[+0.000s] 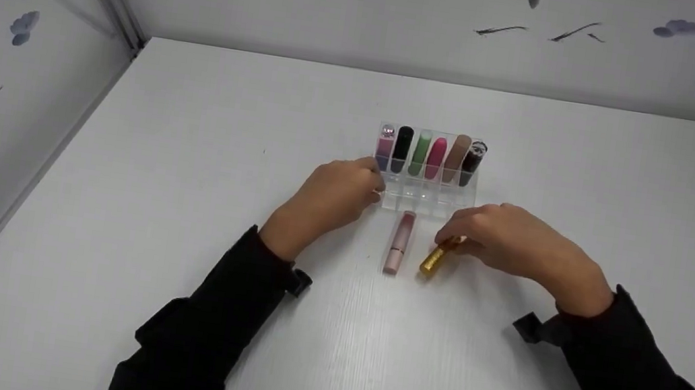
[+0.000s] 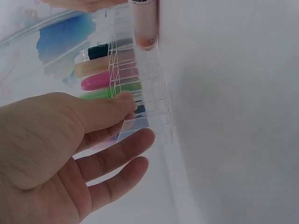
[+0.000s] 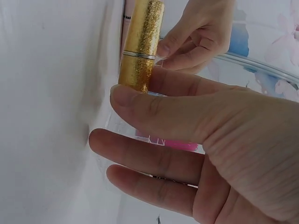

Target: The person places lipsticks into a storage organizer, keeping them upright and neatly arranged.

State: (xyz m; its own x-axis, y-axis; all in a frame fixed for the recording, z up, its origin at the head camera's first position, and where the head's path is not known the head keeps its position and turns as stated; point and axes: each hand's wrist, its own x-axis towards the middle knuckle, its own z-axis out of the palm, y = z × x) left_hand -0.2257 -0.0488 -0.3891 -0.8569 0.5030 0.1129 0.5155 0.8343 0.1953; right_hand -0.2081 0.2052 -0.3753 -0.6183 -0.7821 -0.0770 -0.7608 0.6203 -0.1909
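A clear plastic lipstick organizer (image 1: 421,204) stands on the white table, its back row filled with several lip tubes. At its left side my left hand (image 1: 347,188) pinches the wall between thumb and forefinger; the other fingers are loosely bent in the left wrist view. My right hand (image 1: 511,242) holds a glittery gold lipstick tube (image 3: 139,56) by one end, thumb against forefinger, just in front of the organizer's right part. Between the hands lies a pale pink lip gloss tube (image 1: 400,243), pointing toward the organizer.
In the back row are a pink tube with a silvery cap (image 1: 385,147), a black one (image 1: 401,149), a green one (image 1: 420,153), a magenta one (image 1: 435,158), a brown one (image 1: 456,159) and a dark one (image 1: 473,165). A patterned white wall (image 1: 373,15) rises behind the table.
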